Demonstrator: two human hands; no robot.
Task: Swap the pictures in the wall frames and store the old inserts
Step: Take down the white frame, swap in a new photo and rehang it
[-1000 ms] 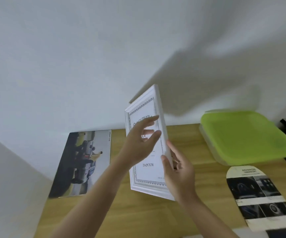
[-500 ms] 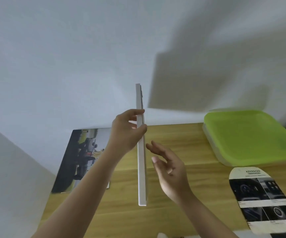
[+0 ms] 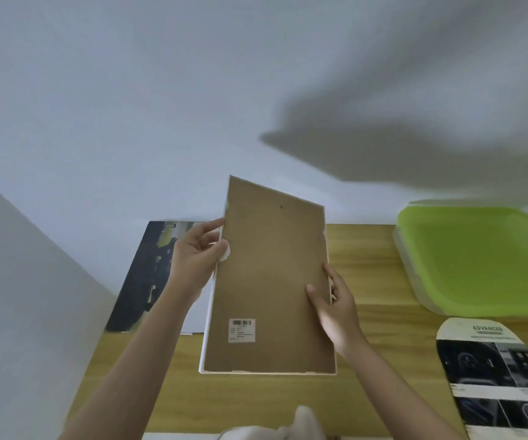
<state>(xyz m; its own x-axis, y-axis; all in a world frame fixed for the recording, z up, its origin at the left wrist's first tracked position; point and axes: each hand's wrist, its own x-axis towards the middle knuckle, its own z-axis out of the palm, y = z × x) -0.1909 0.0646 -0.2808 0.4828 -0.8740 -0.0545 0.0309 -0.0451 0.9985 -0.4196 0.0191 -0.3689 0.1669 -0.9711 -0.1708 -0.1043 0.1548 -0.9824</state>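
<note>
I hold a white picture frame upright over the wooden table, its brown cardboard back towards me, with a barcode label low on the left. My left hand grips the frame's upper left edge. My right hand holds its right edge, thumb on the backing. The frame's front and its insert are hidden. A dark car photo print lies flat on the table to the left, partly behind my left arm.
A lime-green lidded box stands at the back right of the wooden table. A printed sheet with a rounded top, headed "ADVANCED", lies at the front right. White walls close off the back and left.
The frame has turned about its upright axis: front facing me, then edge-on, now its back faces me. My right hand let go midway and has taken hold of the right edge again.
</note>
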